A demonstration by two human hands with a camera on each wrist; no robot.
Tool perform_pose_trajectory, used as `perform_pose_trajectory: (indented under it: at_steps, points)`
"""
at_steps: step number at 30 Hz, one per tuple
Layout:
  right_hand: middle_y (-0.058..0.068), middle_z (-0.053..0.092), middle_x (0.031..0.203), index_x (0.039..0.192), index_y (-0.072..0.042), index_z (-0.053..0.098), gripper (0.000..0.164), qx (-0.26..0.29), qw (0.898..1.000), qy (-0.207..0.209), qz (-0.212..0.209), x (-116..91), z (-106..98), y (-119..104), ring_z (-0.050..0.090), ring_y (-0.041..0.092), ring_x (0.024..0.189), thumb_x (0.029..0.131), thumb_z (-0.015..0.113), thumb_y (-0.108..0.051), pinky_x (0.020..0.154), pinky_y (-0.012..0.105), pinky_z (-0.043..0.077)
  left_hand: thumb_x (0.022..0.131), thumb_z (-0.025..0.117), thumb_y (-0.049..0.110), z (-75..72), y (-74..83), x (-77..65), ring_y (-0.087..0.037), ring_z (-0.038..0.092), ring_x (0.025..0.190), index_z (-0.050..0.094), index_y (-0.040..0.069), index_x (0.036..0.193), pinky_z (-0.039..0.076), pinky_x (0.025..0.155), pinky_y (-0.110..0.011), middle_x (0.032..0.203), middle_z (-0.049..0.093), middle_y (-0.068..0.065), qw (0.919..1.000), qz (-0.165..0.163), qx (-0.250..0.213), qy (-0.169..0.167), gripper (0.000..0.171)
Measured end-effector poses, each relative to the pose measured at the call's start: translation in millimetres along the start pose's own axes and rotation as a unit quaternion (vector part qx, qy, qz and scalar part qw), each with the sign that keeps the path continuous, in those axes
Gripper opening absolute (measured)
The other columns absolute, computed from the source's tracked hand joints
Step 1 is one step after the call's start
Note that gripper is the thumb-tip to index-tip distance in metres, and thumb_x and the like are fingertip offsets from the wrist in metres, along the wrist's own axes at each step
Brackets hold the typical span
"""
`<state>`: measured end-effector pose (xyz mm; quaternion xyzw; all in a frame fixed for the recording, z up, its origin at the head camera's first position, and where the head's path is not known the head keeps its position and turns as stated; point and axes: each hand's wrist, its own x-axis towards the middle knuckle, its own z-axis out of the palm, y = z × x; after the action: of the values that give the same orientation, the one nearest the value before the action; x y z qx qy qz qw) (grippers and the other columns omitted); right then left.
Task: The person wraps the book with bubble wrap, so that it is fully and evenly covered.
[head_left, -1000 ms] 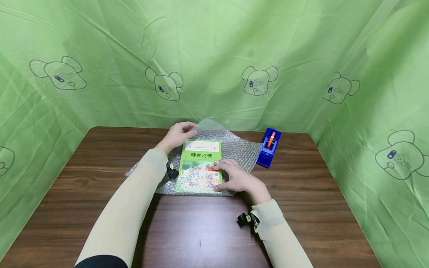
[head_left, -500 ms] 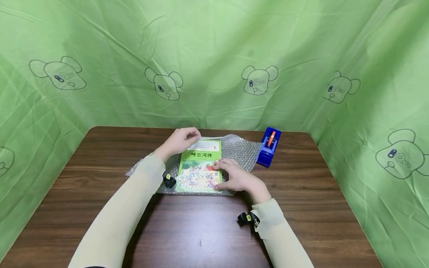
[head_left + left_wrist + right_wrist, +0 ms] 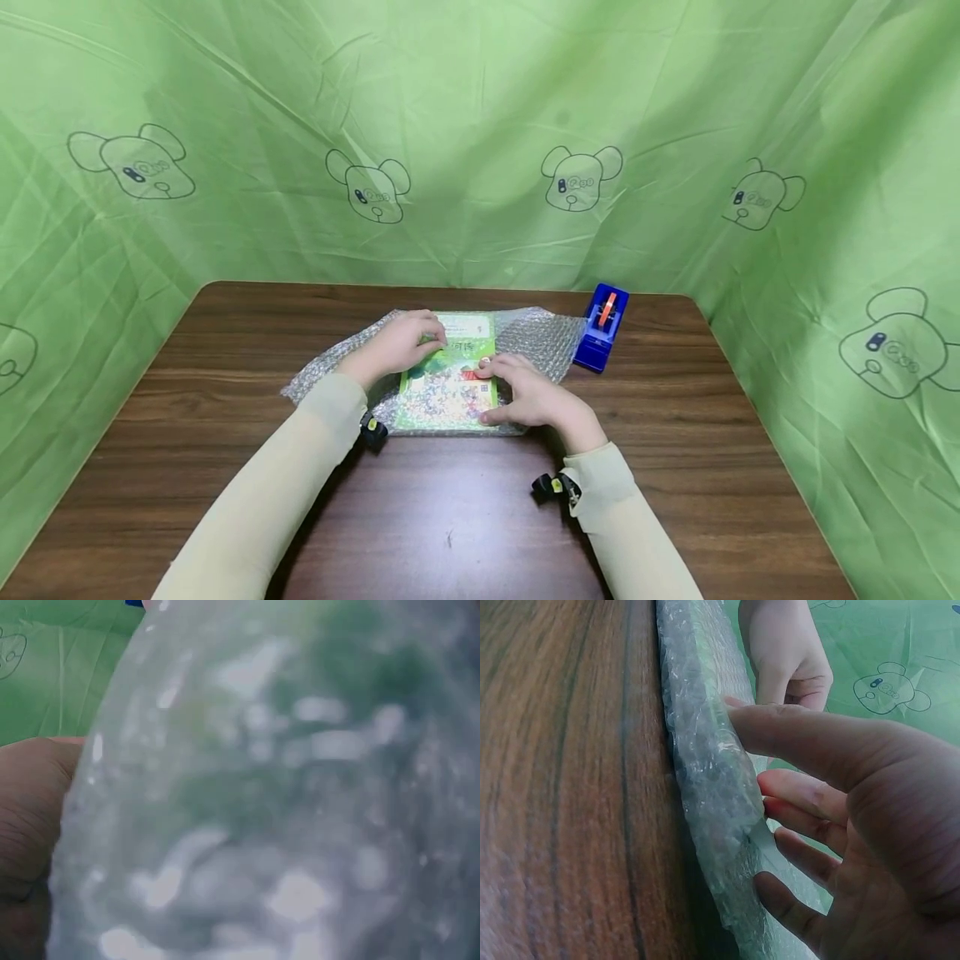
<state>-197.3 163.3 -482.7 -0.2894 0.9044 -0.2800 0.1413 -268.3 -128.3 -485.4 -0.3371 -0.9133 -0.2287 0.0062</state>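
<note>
A green-covered book (image 3: 465, 400) with dark characters lies flat on a sheet of bubble wrap (image 3: 532, 342). In the head view, a layer of the wrap covers part of the book's face, and its title is partly hidden. My left hand (image 3: 401, 343) pinches the wrap's edge over the book's upper left. Wrap fills most of the left wrist view, blurred, with part of the hand (image 3: 30, 840) at the left. My right hand (image 3: 528, 398) rests spread on the book's lower right side, thumb near the front edge. The right wrist view shows its fingers (image 3: 810, 795) along the wrapped edge.
A blue tape dispenser (image 3: 600, 329) with an orange part stands at the back right, touching or close to the wrap's right corner. The brown wooden table (image 3: 450, 517) is enclosed by green cloth (image 3: 480, 100) at the back and sides.
The left hand has drawn the wrap's far flap toward the person and down over the book's upper part. The right hand stays in place on the book.
</note>
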Motion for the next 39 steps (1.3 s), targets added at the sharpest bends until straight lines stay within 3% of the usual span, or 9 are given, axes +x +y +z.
perform_pose_trajectory:
  at_steps: [3,6,11,16,20,30,39]
  points:
    - [0.009,0.051,0.165,0.154,-0.015,0.064,0.077,0.001,1.0,0.001,-0.001,1.3,0.2,0.1,0.035,0.035,0.159,0.086,0.095,-0.037,0.132,0.058,0.026,0.107,0.072,0.017,1.4,-1.7,-1.8,-0.035,0.067,0.131,0.08,0.015,0.108,0.047,0.12,-0.055,0.121,0.077,-0.006,0.9999,0.007,0.01,-0.005,0.008]
    - [0.008,0.051,0.165,0.153,-0.016,0.064,0.077,0.002,1.0,0.002,-0.001,2.2,0.2,0.4,0.036,0.034,0.158,0.086,0.095,-0.037,0.131,0.058,0.027,0.11,0.067,0.018,-0.8,-0.4,-6.0,-0.04,0.06,0.141,0.079,0.012,0.118,0.042,0.123,-0.058,0.137,0.073,-0.014,0.9996,0.0,0.005,-0.026,0.015]
    - [0.01,0.049,0.166,0.154,-0.016,0.064,0.076,0.0,1.0,0.0,0.001,2.6,-0.4,0.9,0.035,0.036,0.159,0.088,0.094,-0.037,0.131,0.059,0.027,0.111,0.065,0.035,-8.8,5.7,-18.9,-0.04,0.032,0.162,0.064,0.009,0.152,0.025,0.132,-0.06,0.169,0.046,-0.017,0.9932,-0.043,-0.048,-0.097,0.049]
    - [0.011,0.05,0.165,0.154,-0.014,0.063,0.076,-0.005,1.0,0.0,-0.001,1.7,-0.6,0.0,0.035,0.037,0.159,0.089,0.093,-0.037,0.131,0.06,0.027,0.099,0.076,0.059,-9.3,9.1,-29.5,-0.038,0.016,0.167,0.042,0.009,0.169,0.017,0.133,-0.06,0.179,0.025,-0.015,0.9853,-0.058,-0.093,-0.131,0.092]
    - [0.011,0.05,0.165,0.154,-0.014,0.063,0.076,-0.004,1.0,-0.002,-0.004,2.0,-0.1,-1.1,0.036,0.037,0.158,0.088,0.093,-0.037,0.131,0.06,0.027,0.088,0.088,0.059,-8.6,11.8,-35.9,-0.035,0.011,0.168,0.037,0.009,0.171,0.013,0.134,-0.06,0.182,0.017,-0.014,0.9814,-0.071,-0.12,-0.132,0.109]
    - [0.012,0.048,0.167,0.155,-0.014,0.062,0.076,0.003,1.0,0.003,-0.004,-2.4,3.0,-1.9,0.036,0.037,0.158,0.09,0.092,-0.038,0.13,0.062,0.027,0.089,0.088,0.055,5.8,11.1,-45.6,-0.036,0.012,0.168,0.038,0.012,0.171,0.008,0.132,-0.067,0.182,0.02,-0.012,0.986,-0.073,-0.12,-0.091,0.105]
    - [0.018,0.039,0.174,0.163,-0.006,0.051,0.072,-0.04,0.998,-0.001,-0.044,-15.7,7.6,-9.6,0.033,0.04,0.162,0.103,0.078,-0.037,0.131,0.059,0.026,0.091,0.088,0.05,8.6,10.9,-47.2,-0.034,0.012,0.168,0.038,0.012,0.171,0.007,0.133,-0.064,0.181,0.021,-0.011,0.9865,-0.061,-0.129,-0.081,0.101]
